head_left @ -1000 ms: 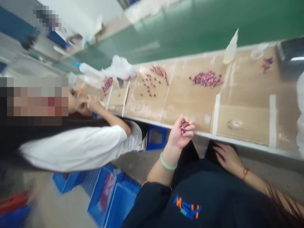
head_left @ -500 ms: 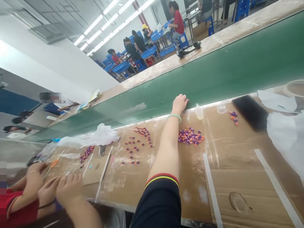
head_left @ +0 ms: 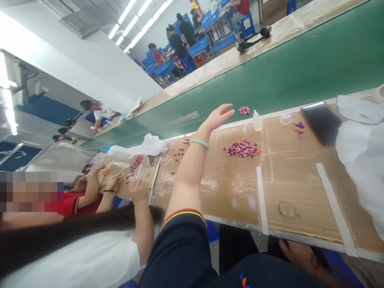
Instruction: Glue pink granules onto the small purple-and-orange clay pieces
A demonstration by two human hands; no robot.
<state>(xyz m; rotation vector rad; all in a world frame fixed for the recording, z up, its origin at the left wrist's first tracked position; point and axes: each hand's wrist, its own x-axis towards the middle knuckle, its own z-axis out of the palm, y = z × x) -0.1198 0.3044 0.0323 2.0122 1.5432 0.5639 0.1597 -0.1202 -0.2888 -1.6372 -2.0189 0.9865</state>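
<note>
My left hand is stretched out over the far edge of the table, fingers straight and apart, holding nothing. Just beyond its fingertips a small heap of purple and orange pieces lies on the green conveyor belt. A larger pile of the same pieces sits on the cardboard-covered table, to the right of my forearm. My right hand rests low under the table's near edge on my dark trousers, its fingers lying flat.
A small squeeze bottle, a clear cap, a few loose pieces, a black tablet and a white plastic sheet lie to the right. Co-workers' hands work at my left near scattered pieces and a white bag.
My left hand, which held pieces near my lap, reached to the belt edge and now hovers open. A small heap of pieces lies on the belt. The view has tilted up.
</note>
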